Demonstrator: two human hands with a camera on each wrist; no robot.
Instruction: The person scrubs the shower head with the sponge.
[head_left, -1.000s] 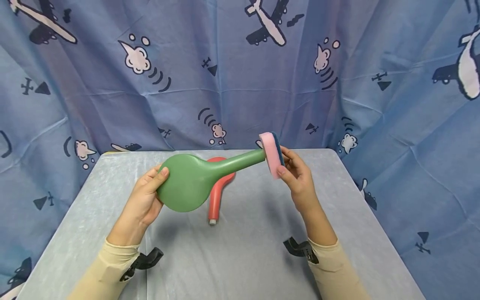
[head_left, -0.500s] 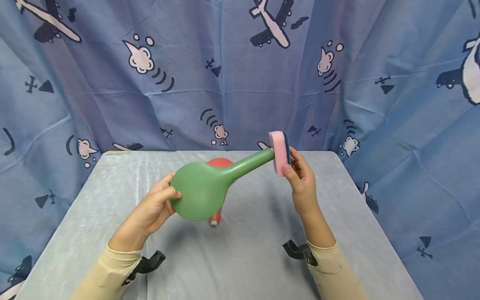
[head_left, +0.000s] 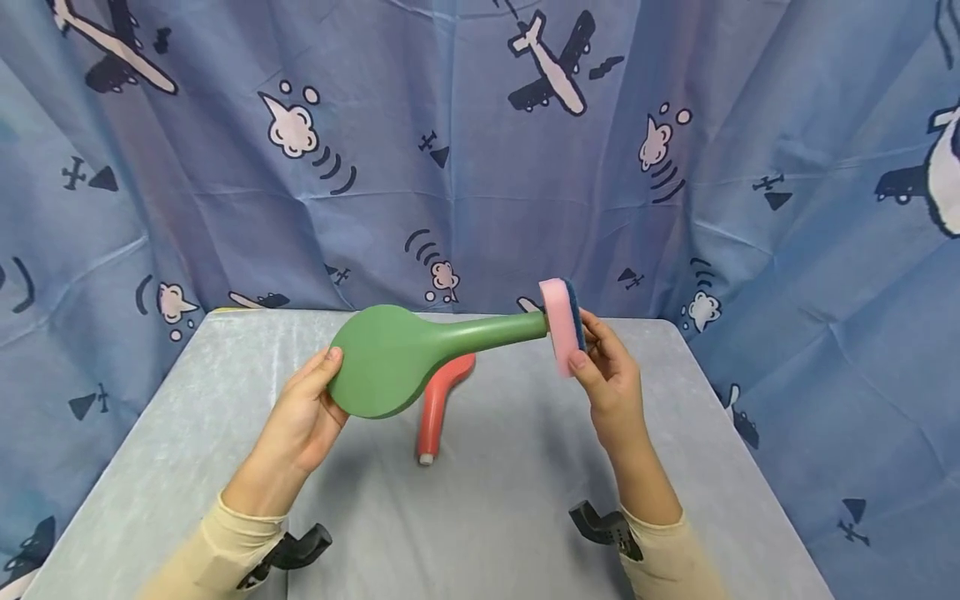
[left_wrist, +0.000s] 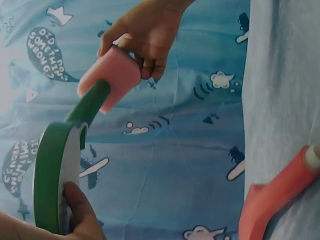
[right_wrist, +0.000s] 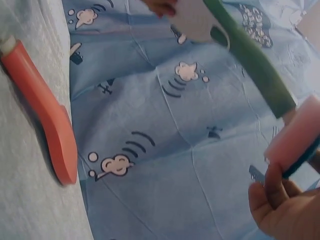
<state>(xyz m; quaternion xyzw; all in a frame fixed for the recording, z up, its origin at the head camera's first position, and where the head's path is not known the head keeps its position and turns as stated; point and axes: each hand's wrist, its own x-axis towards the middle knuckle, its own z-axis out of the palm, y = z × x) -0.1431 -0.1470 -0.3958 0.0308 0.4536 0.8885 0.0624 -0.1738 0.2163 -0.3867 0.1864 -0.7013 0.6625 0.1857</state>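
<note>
My left hand [head_left: 300,421] grips the round head of a green paddle-shaped board [head_left: 390,358], held in the air above the table; its thumb [left_wrist: 80,200] lies on the white underside. My right hand [head_left: 607,371] pinches a pink sponge with a dark blue back [head_left: 564,323] and holds its pink face against the tip of the green handle [head_left: 498,332]. In the left wrist view the sponge [left_wrist: 107,82] meets the handle end. In the right wrist view the sponge [right_wrist: 295,137] touches the green handle [right_wrist: 255,62].
A red board of the same shape [head_left: 438,396] lies on the grey table [head_left: 510,492] under the green one, handle toward me. Black wrist mounts [head_left: 607,525] sit at both sleeves. A blue airplane-print curtain [head_left: 480,150] hangs behind and beside the table.
The green board's head rose and swung back left after dipping, so the board now lies more level. The sponge stayed against the handle tip, shifting slightly right.
</note>
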